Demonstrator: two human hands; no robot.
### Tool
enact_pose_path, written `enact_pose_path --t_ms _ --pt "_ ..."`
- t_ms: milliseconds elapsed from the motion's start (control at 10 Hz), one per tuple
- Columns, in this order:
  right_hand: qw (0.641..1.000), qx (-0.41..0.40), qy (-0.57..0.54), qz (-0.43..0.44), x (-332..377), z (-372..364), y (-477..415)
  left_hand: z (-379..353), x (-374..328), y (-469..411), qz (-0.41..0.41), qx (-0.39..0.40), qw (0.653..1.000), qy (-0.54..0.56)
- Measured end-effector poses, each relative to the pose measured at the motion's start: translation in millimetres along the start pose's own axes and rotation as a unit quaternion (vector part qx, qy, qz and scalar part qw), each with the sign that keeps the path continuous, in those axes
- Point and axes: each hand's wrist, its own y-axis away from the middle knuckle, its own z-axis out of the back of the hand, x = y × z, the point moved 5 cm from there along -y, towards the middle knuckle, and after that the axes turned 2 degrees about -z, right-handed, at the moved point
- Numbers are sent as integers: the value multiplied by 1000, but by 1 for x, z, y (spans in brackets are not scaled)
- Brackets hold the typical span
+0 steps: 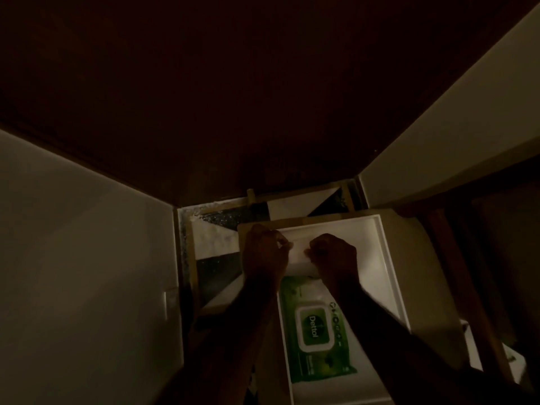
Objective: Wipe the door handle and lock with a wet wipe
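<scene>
The scene is very dim. A green pack of wet wipes (317,331) with a closed flip lid lies in a white tray (388,276) below me. Above the pack, both hands pinch a white wet wipe (298,255). My left hand (264,252) grips its left edge and my right hand (334,257) grips its right edge, so the wipe is held between them over the tray. A dark brown door (233,97) fills the top of the view. Its handle and lock are not visible in the darkness.
Pale walls stand on the left (81,258) and right (453,127) of the door. The floor (216,258) has black and white triangular tiles. The tray rests on a light surface, with dark wooden furniture (467,273) at the right.
</scene>
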Motion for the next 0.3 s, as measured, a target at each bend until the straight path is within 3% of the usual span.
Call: enact_pose_path --t_ms 200,300 --pt "992 30 120 -9 2 -8 -1 -9 -1 -7 -48 2 988 -144" --pt "993 -28 101 49 13 4 10 2 -3 -3 -45 -29 996 -65"
